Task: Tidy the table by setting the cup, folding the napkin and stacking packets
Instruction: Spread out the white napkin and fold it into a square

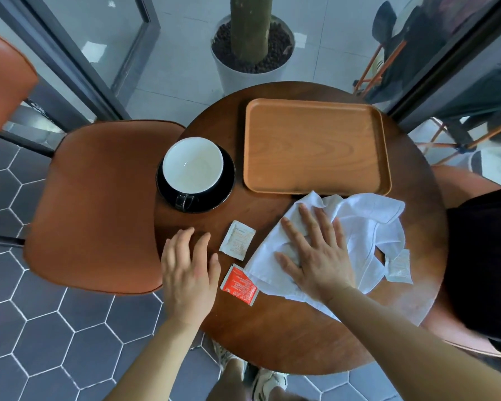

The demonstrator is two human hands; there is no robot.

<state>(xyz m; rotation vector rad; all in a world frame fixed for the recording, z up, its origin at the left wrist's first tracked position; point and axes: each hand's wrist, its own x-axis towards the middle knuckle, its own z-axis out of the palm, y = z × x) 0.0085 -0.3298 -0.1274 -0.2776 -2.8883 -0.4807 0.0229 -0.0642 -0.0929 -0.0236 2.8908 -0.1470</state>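
While the white napkin [356, 233] is lying crumpled on the round table [287, 337], the right hand [315, 250] is pressing flat on it, fingers spread. The left hand [188, 270] is hovering released near a white packet [237, 240] and a red packet [239, 285]. The cup [193, 166] is sitting on its black saucer [223, 195] beside the tray [315, 146].

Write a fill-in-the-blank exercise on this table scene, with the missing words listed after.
1. The right hand lies flat on the white ____.
2. The cup stands on a black ____.
3. The wooden tray holds ____.
4. The packet nearest the left hand is ____ in colour.

Missing words: napkin; saucer; nothing; red
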